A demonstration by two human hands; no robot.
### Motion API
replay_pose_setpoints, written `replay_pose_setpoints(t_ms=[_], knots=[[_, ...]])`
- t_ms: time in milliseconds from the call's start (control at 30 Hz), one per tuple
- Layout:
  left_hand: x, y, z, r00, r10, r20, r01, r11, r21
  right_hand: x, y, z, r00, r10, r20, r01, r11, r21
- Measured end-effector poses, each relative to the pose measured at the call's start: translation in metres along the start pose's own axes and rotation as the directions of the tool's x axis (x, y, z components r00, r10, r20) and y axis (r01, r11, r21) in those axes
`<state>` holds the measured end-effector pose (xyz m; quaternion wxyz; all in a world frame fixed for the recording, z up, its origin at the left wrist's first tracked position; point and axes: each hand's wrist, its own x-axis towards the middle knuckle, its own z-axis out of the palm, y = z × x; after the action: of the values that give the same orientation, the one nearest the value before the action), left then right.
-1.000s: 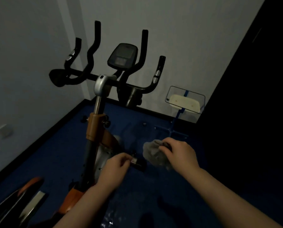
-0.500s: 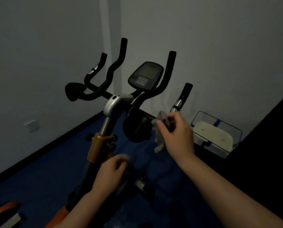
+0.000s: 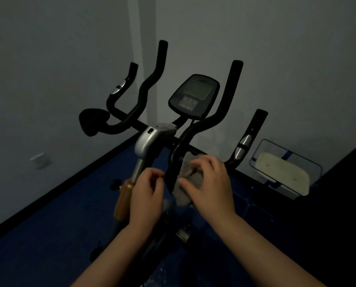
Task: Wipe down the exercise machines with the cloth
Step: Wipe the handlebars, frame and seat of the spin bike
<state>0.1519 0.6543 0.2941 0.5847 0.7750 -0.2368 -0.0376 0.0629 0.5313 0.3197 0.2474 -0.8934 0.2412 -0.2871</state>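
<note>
Grey cloth (image 3: 188,179) sits bunched under the right hand (image 3: 209,185), whose fingers are spread and curled over it, pressing it against the black handlebar (image 3: 180,146) of the exercise bike (image 3: 150,139). Just left, the left hand (image 3: 146,193) hovers by the orange-and-silver stem (image 3: 124,195), thumb and forefinger pinched together (on what, I cannot tell in this dim light). Beyond them the console (image 3: 194,96) tilts up between the upright grips. Farther right, near the wall, stands a blue-framed clear bin (image 3: 284,168) on the blue floor (image 3: 48,235).
</note>
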Motion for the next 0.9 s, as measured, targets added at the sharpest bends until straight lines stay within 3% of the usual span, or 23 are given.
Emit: replay_pose_setpoints(t_ms=[67,133,200,300,367,467,633,767,900], knots=[[0.019,0.004,0.006,0.997,0.063,0.050,-0.062,0.998,-0.018,0.002,-0.012,0.014,0.992,0.106,0.063,-0.096,0.984,-0.148],[0.036,0.000,0.011,0.986,0.113,0.126,-0.109,0.993,-0.042,-0.001,-0.014,0.029,0.994,0.111,0.005,-0.104,0.946,-0.308],[0.048,-0.009,0.016,0.962,0.166,0.214,-0.163,0.986,-0.033,-0.007,-0.012,0.035,0.991,0.121,-0.050,-0.131,0.930,-0.343],[0.058,-0.022,0.024,0.913,0.302,0.275,-0.344,0.932,0.118,-0.004,-0.004,0.031,0.993,0.120,-0.019,-0.121,0.963,-0.242],[0.060,-0.026,0.028,0.878,0.388,0.282,-0.450,0.869,0.207,0.008,0.000,0.025,0.983,0.183,-0.023,-0.184,0.982,-0.046],[0.060,-0.029,0.033,0.862,0.454,0.224,-0.493,0.854,0.167,0.007,-0.004,0.027,0.961,0.252,-0.109,-0.240,0.964,0.116],[0.058,-0.031,0.041,0.881,0.455,0.128,-0.465,0.882,0.068,-0.016,-0.013,0.045,0.928,0.231,-0.292,-0.255,0.966,-0.046],[0.060,-0.034,0.045,0.874,0.479,0.085,-0.483,0.874,0.039,0.008,-0.006,0.033,0.931,0.307,-0.199,-0.301,0.952,0.062],[0.060,-0.036,0.045,0.865,0.493,0.091,-0.497,0.867,0.035,-0.019,-0.017,0.048,0.887,0.333,-0.319,-0.328,0.942,0.070]])
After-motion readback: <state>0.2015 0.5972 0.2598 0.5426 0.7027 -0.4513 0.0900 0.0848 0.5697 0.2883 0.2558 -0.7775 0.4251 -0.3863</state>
